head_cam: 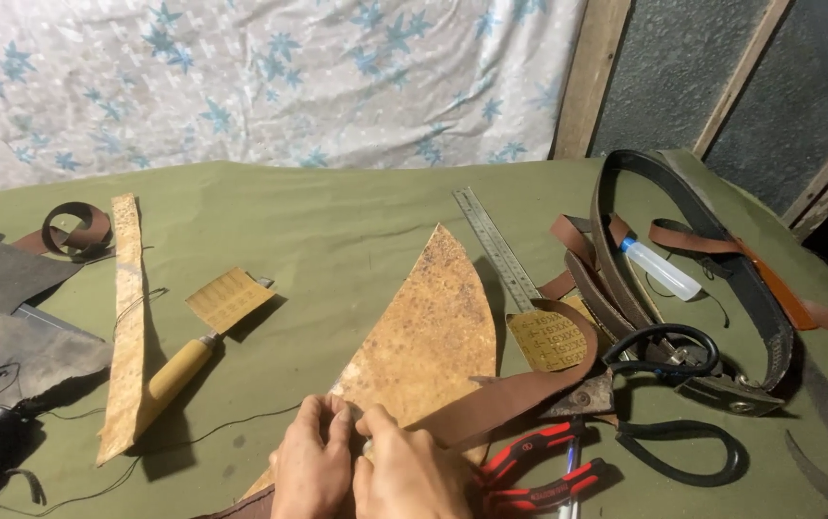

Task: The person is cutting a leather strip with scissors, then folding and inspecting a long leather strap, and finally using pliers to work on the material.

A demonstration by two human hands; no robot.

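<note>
Both hands, left hand (pixel 311 461) and right hand (pixel 404 471), pinch closed on the near edge of the mottled tan leather piece (pixel 425 332) lying on the green surface (pixel 337 231). Right of the leather lie red pliers (pixel 539 471), then black scissors (pixel 668 384); beyond it, a steel ruler (pixel 497 248).

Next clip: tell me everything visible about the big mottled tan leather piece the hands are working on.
The mottled tan leather piece is a large flat wedge, pointed at its far end with a curved right edge, speckled brown over orange-tan. It lies on the green cloth-covered table. At its near end, the left hand and right hand pinch its edge together. A brown leather strap crosses its lower right part. Its near corner is hidden by the hands.
</note>
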